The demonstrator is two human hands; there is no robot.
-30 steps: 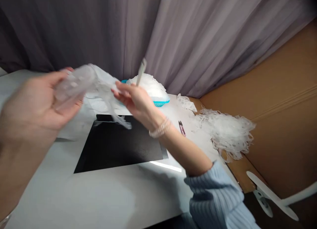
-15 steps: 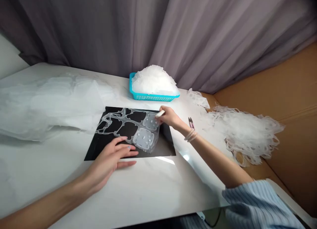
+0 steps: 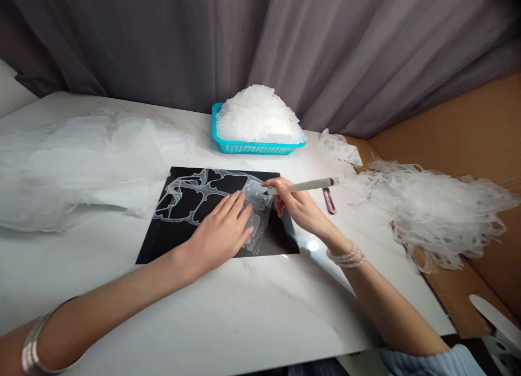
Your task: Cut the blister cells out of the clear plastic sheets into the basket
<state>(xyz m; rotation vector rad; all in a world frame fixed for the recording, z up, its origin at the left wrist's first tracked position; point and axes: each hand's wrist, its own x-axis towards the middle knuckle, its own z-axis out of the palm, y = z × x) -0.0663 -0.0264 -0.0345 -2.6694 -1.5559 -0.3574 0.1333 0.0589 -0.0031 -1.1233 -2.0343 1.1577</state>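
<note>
- The left hand (image 3: 222,232) has slid from the near edge of the black mat (image 3: 163,240) onto the plastic sheet (image 3: 191,194), and lies flat and open on it.
- The right hand (image 3: 299,208) is clamped on a white tool (image 3: 303,186), its tip on the plastic sheet.
- The plastic sheet lies on the black mat, mid-surface (image 3: 244,311).
- Pink snips (image 3: 329,201) lie just beside the right hand.
- A teal basket (image 3: 244,146) stands at the far edge, with scrap netting (image 3: 435,213) at the right edge.

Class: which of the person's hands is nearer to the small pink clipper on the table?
Right. The right hand, holding a white stick, lies just left of the pink clipper; the left hand rests farther left, over the black mat.
</note>
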